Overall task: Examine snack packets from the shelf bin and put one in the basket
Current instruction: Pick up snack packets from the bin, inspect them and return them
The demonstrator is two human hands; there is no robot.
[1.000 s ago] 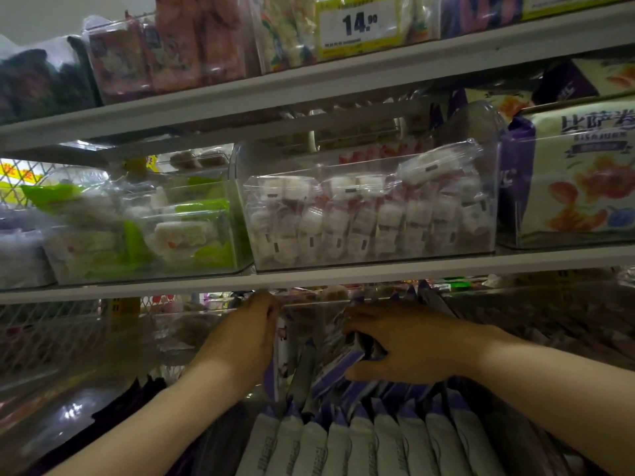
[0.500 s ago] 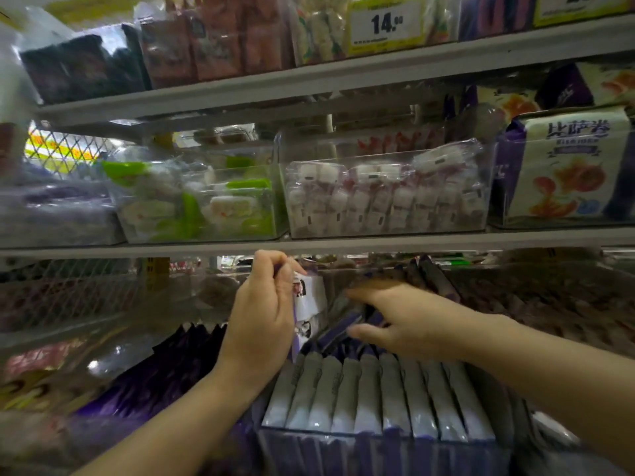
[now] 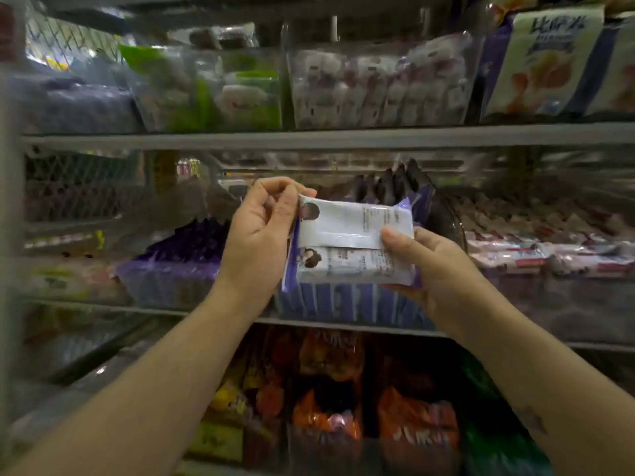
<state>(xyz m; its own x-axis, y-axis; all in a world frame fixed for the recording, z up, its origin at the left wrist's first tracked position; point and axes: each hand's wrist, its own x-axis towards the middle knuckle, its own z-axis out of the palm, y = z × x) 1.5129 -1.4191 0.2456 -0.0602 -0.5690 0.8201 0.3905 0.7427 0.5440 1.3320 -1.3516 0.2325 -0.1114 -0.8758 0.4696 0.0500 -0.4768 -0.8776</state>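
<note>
White plastic with purple ends and a small dark portrait in one corner: two flat snack packets sit stacked between a person's bare hands, raised in front of the middle shelf. The left hand (image 3: pixel 261 231) pinches the left end of the upper packet (image 3: pixel 354 223) between thumb and curled fingers. The right hand (image 3: pixel 436 266) grips the right end of the pair. Its thumb presses on the upper packet's lower right corner and its fingers reach beneath the lower packet (image 3: pixel 354 266). Both packets lie lengthwise with their printed faces toward the camera, the upper one overlapping the lower one's top edge.

Directly behind and below them stands the clear plastic shelf bin (image 3: pixel 343 302), packed with a row of upright purple packets of the same kind. Pink-and-white packets (image 3: pixel 549 257) lie to the right of the bin, and grey wire mesh (image 3: pixel 79 180) closes the shelf at far left.

Above the grey metal shelf edge (image 3: pixel 309 137) sit three kinds of goods:
- a clear bin of small white-and-pink wrapped sweets (image 3: pixel 378 87)
- green-and-white packs (image 3: pixel 220 91)
- a large white-and-purple bag with orange print (image 3: pixel 546 60)

Orange bags (image 3: pixel 326 389) fill the shelf below. Much of the background is blurred.
</note>
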